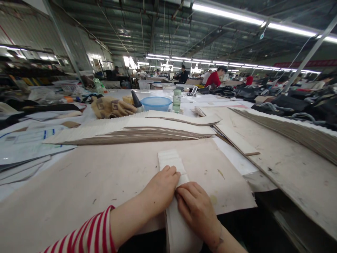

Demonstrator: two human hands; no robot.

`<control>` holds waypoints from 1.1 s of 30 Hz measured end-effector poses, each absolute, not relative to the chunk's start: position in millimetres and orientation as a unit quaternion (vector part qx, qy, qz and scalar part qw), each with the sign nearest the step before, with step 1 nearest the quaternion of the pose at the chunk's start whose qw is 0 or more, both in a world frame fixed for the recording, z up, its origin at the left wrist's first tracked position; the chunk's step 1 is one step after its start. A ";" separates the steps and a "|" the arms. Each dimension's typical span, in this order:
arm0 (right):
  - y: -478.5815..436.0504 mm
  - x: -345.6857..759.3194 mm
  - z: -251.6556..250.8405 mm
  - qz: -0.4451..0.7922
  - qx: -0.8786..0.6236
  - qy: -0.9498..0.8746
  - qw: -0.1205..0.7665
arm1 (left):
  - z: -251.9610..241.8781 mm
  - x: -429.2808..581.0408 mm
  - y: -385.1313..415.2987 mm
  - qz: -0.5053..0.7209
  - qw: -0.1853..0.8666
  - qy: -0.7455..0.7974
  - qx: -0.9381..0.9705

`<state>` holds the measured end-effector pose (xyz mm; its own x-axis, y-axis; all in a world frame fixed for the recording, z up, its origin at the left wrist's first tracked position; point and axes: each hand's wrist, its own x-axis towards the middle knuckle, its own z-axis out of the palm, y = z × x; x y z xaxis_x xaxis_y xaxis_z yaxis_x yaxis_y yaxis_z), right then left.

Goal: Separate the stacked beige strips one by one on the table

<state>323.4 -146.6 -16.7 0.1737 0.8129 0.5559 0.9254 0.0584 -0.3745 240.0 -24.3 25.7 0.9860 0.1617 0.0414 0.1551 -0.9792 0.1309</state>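
A stack of narrow white strips [171,162] lies on the brown sheet [79,186] and hangs over the table's near edge toward me. My left hand [161,188] rests on the strips with curled fingers pressing down on them. My right hand [196,208] lies just beside it, fingers bent and gripping the same strips at their right edge. The two hands touch at the fingertips. A red and white striped sleeve covers my left forearm.
Fanned rows of long white-and-brown strips [137,131] lie beyond the hands, more along the right [295,131]. A blue bowl [156,103], a green bottle [176,100], a glue cone and a patterned cloth stand farther back. Papers lie left. People sit in the distance.
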 end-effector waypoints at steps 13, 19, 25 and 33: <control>-146.7 323.7 -16.8 -0.094 -0.686 -0.633 0.346 | 31.9 247.3 -20.1 0.015 0.130 0.015 0.991; -147.9 323.8 -15.1 -0.086 -0.676 -0.636 0.361 | 36.8 246.5 27.1 0.094 0.278 0.151 0.944; -148.2 323.3 -16.5 -0.082 -0.676 -0.635 0.365 | 38.5 249.2 43.6 0.057 0.218 0.183 0.957; -148.7 326.1 -19.9 -0.076 -0.675 -0.638 0.363 | 31.8 234.1 27.9 0.048 0.151 0.175 0.972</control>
<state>326.1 -148.7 -19.9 0.1746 0.8059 0.5658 0.9159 0.0779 -0.3937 234.1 27.9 31.8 0.9345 0.3537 0.0407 0.3248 -0.8937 0.3094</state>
